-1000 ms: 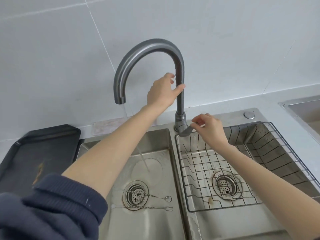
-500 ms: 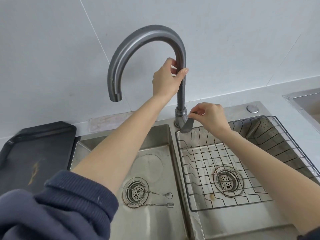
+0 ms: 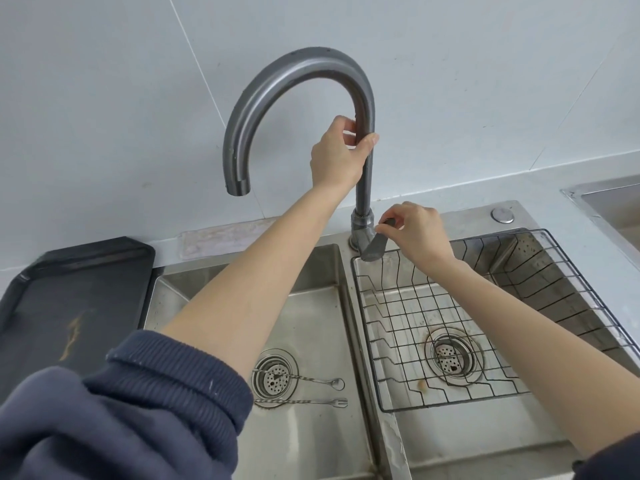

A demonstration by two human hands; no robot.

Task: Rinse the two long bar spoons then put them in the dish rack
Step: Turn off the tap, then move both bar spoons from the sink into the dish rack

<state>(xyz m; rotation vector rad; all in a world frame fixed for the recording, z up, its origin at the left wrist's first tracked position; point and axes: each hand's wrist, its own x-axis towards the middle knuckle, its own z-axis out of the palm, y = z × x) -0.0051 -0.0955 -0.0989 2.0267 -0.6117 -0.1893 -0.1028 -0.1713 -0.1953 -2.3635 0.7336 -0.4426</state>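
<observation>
Two long bar spoons with twisted stems lie side by side on the bottom of the left sink basin, partly across its drain: one with a small bowl [image 3: 322, 380], one with a small fork end [image 3: 325, 402]. A black wire dish rack [image 3: 585, 282] sits in the right basin. My left hand [image 3: 337, 154] grips the upright pipe of the grey gooseneck faucet [image 3: 294, 69]. Fingers of my right hand [image 3: 415, 230] pinch the faucet lever [image 3: 375, 245] at the base. No water runs from the spout.
A black tray [image 3: 69, 299] lies on the counter left of the sink. A round metal button [image 3: 503, 215] sits behind the right basin. Another steel basin edge [image 3: 609, 199] shows at far right. The tiled wall stands close behind the faucet.
Water ran from the spout into the left basin a second ago and has stopped. Both hands stay on the faucet; the spout has swung slightly, and my view has shifted.
</observation>
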